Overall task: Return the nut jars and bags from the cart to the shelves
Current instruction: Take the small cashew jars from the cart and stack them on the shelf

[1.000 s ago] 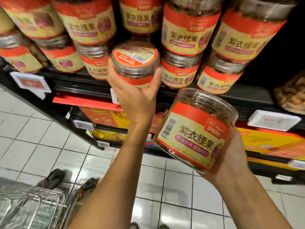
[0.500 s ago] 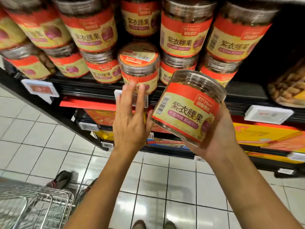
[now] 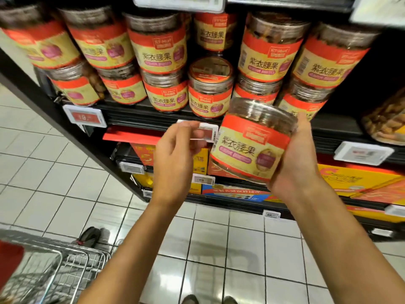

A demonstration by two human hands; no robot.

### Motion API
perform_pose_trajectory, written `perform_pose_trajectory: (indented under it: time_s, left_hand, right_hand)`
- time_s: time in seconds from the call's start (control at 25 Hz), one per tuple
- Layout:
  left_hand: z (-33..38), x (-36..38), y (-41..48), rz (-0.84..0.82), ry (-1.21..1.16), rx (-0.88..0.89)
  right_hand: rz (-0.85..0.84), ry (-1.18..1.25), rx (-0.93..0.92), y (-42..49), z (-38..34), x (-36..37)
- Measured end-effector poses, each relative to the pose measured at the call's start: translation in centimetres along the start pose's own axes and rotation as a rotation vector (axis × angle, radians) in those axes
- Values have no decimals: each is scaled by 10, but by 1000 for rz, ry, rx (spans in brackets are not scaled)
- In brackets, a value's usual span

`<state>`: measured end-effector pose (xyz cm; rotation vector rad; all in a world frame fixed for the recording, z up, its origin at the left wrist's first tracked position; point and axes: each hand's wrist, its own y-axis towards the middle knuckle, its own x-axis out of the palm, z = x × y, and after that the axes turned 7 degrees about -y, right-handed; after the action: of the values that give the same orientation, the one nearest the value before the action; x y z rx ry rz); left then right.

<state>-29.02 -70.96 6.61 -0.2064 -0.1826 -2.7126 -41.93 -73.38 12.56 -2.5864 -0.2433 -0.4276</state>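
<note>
My right hand (image 3: pixel 294 159) grips a clear nut jar (image 3: pixel 252 141) with a red and yellow label, tilted, in front of the shelf edge. My left hand (image 3: pixel 175 159) hangs just left of the jar with loosely curled fingers and holds nothing; it is in front of a white price tag (image 3: pixel 208 133). On the black shelf (image 3: pixel 140 116) stand several matching jars stacked two high. One jar (image 3: pixel 209 91) stands alone in the front row, with no jar on top of it.
A wire shopping cart (image 3: pixel 54 270) sits at the lower left on the white tiled floor. Lower shelves hold yellow and red boxes (image 3: pixel 355 183). A jar of pale nuts (image 3: pixel 388 121) stands at the far right. Price tags line the shelf edges.
My left hand let go of the single front jar on the shelf and dropped down and back. My right hand turned the held jar more upright and kept it near the shelf edge.
</note>
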Motion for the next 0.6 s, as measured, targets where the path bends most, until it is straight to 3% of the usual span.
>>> perform_pose_trajectory:
  time_s: [0.12, 0.28, 0.44, 0.6]
  left_hand:
    - [26, 4, -12, -219, -107, -47]
    - [43, 4, 5, -92, -124, 56]
    - [46, 7, 16, 52, -87, 39]
    - [50, 18, 28, 91, -128, 77]
  right_hand:
    - [113, -60, -116, 5, 4, 12]
    - [-141, -172, -302, -15, 7, 21]
    - [181, -408, -531, -49, 32, 12]
    - [108, -471, -636, -45, 40, 25]
